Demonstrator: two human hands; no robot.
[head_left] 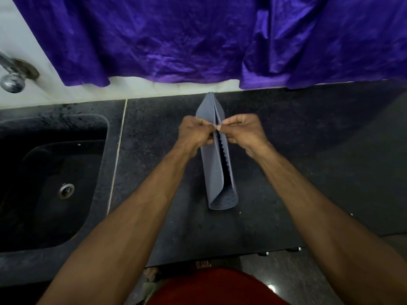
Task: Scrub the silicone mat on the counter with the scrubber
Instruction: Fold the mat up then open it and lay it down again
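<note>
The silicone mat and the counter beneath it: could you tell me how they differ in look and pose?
The silicone mat is blue-grey and matte, while the counter is black and speckled. The mat is folded, its two edges pinched by the left hand and right hand; the counter lies flat. Both run lengthwise away from the person.

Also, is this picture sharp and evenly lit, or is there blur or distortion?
Head view: the folded mat and both hands are fairly sharp; the tap at the left edge is soft; the wide lens bends the counter edge; a small glare spot shows on the floor.
</note>
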